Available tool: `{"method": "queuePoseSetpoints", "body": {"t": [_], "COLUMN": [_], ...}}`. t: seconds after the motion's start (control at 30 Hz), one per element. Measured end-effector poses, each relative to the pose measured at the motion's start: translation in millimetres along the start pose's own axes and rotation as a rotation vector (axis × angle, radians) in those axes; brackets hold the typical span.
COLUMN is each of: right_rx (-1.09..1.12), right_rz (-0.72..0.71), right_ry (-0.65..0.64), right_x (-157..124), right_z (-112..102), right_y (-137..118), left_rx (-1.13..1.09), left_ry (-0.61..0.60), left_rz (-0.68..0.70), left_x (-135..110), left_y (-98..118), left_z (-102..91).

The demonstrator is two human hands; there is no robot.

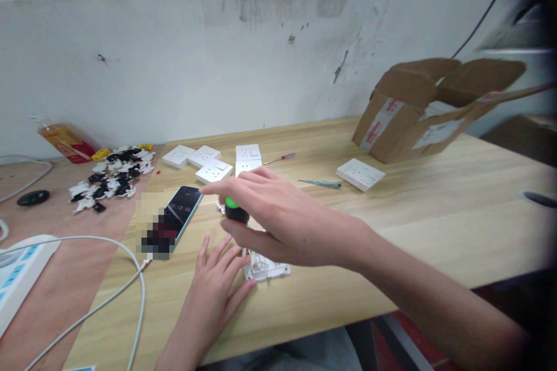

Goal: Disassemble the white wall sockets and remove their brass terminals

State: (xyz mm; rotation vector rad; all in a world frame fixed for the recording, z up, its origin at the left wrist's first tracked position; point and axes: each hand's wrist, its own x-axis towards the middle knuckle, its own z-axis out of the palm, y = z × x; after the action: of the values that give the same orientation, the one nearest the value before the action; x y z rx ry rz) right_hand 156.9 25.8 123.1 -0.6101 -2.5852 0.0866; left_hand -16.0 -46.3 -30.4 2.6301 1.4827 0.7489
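Note:
My right hand point(278, 217) hovers over the wooden table point(418, 226), with thumb and fingers around the green-and-black handle of a screwdriver point(235, 211) that stands upright on a white socket part point(266, 267). My left hand point(216, 286) lies flat on the table with fingers spread, and its fingertips touch the left edge of that socket part. A phone point(180, 213) with a lit screen lies just left of the hands.
Several white wall sockets point(213, 162) lie behind the hands, another one point(360, 174) at the right near two thin screwdrivers point(319, 183). An open cardboard box point(429, 107) stands at the back right. A pile of black and white small parts point(111, 177), a power strip point(20, 272) and cables lie at the left.

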Motion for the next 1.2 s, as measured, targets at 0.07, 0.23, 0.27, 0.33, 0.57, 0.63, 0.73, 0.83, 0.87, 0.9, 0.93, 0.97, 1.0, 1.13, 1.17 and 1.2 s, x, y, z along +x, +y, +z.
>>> {"method": "queuePoseSetpoints", "body": {"t": [0.07,0.23,0.27,0.33,0.57,0.63,0.73,0.83,0.87,0.9,0.93,0.97,1.0,1.13,1.17,1.2], "right_rx": [-0.105,-0.159,-0.103,-0.011,-0.172,-0.038,0.102,-0.035,-0.107,-0.161,-0.182,-0.167,-0.128,0.015,-0.016,-0.067], "right_rz": [0.024,0.044,0.021,-0.012,0.113,0.061,-0.03,0.034,0.083,0.132,0.163,0.172,0.161,0.064,0.086,0.124], "right_ry": [0.083,0.123,0.091,0.059,0.143,0.039,-0.01,0.049,0.055,0.041,0.009,-0.029,-0.06,-0.079,-0.067,-0.053], "right_x": [0.2,0.2,0.4,1.0,-1.5,-2.7,-3.0,-2.3,-2.1,-2.1,-2.2,-2.4,-2.5,-1.4,-0.9,-0.5], "right_z": [6.7,10.3,8.7,7.5,7.4,0.5,-4.8,-3.4,-3.7,-5.0,-7.1,-9.6,-11.9,-12.2,-10.6,-9.3], "right_y": [1.4,1.9,2.5,4.8,10.2,10.8,11.6,9.0,7.3,5.7,4.4,3.6,3.4,4.6,4.1,3.0], "left_rx": [-0.016,-0.001,0.003,0.006,-0.01,-0.032,-0.047,-0.048,-0.05,-0.053,-0.055,-0.057,-0.057,-0.061,-0.063,-0.062], "left_ry": [0.004,-0.012,-0.01,-0.021,-0.046,-0.039,-0.045,-0.026,-0.019,-0.014,-0.01,-0.003,0.006,0.013,0.016,0.019], "left_rz": [-0.011,0.003,0.002,0.002,0.003,-0.003,0.018,-0.005,-0.011,-0.011,-0.006,-0.006,-0.008,-0.021,-0.024,-0.025], "left_x": [0.3,0.5,0.4,-0.3,-1.0,-0.2,0.8,1.4,1.7,1.9,2.1,2.2,2.3,1.5,1.1,0.7], "left_y": [0.9,1.5,1.1,-0.1,-2.4,-2.9,-3.4,-2.2,-1.4,-0.7,-0.1,0.4,0.6,0.4,0.0,-0.4], "left_z": [-0.1,-0.3,-0.2,0.2,0.9,0.7,0.0,-0.7,-0.6,-0.4,-0.1,0.5,1.1,3.2,3.4,3.4]}}
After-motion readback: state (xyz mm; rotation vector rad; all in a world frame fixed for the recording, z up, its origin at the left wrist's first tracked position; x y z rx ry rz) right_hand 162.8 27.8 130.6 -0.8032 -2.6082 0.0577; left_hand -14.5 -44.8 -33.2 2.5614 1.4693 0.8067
